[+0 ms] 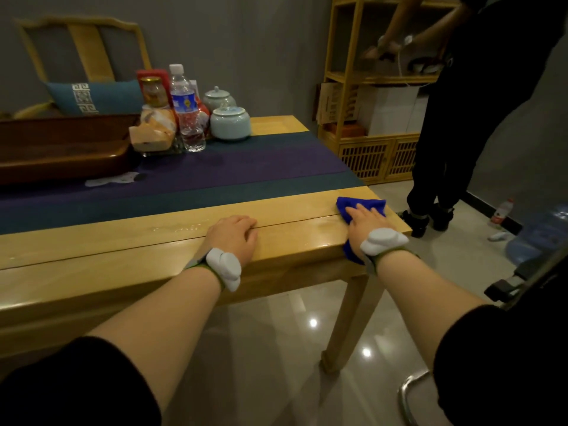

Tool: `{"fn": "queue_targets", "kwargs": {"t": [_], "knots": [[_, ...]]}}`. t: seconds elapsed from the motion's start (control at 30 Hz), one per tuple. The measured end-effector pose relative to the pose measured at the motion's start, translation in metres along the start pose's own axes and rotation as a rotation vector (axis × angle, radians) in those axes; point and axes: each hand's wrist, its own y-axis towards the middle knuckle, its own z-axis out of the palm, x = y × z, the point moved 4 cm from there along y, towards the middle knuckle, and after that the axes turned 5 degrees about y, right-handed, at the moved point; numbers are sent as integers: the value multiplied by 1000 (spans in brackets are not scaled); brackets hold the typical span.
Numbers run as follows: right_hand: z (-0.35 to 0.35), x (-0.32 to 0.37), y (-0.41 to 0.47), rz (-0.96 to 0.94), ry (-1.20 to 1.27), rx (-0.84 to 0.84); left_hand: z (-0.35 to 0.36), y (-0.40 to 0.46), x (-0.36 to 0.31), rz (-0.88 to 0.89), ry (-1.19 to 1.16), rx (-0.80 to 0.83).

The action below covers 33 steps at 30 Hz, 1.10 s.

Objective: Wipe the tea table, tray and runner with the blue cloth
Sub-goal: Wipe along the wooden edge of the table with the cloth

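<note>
1. The right hand [364, 221] lies flat on the blue cloth [359, 207], fingers straight and spread, pressing it onto the near right corner of the table [276, 210]; nothing is gripped.
2. The cloth is bunched, part of it showing ahead of the fingers and part hanging over the table's near edge below the wrist.
3. The left hand [235, 235] rests palm-down on bare wood to the left of the cloth, well apart from it, fingers loosely curled at a seam in the top and holding nothing.
4. Both wrists wear grey bands with white pods; black sleeves cover the upper arms.
5. Beyond the hands the runner [215, 176] lies along the table, purple in the middle with dark green borders.
6. The dark wooden tray [61, 149] sits on the runner at far left.
7. Just beside the tray stand a water bottle [186, 112], a bagged snack [155, 130], a jar [152, 92] and two pale lidded pots [230, 123].
8. A chair [83, 63] with a blue cushion [95, 96] stands behind the table.
9. At right, a person in black [479, 103] stands at a wooden shelf [368, 87], close to the table's corner.
</note>
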Motion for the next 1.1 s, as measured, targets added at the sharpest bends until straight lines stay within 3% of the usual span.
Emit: {"fn": "queue_targets", "kwargs": {"t": [0.1, 0.27, 0.37, 0.67, 0.73, 0.87, 0.97, 1.1], "knots": [[9, 19, 2, 44, -4, -10, 1, 2, 0, -11, -9, -23], [33, 68, -20, -204, -34, -89, 2, 0, 0, -11, 0, -35], [27, 64, -11, -300, -62, 29, 2, 0, 1, -9, 2, -29], [0, 22, 45, -30, -92, 74, 1, 1, -1, -3, -11, -43], [6, 39, 43, -94, -92, 82, 1, 0, 0, -6, -10, -39], [18, 84, 24, -399, -132, 105, 0, -1, -2, -12, -5, -20], [19, 85, 19, -493, -89, 144, -1, 0, -3, -10, 5, -1], [5, 47, 42, -315, -75, 60, -1, -3, -3, -7, -12, -30]]}}
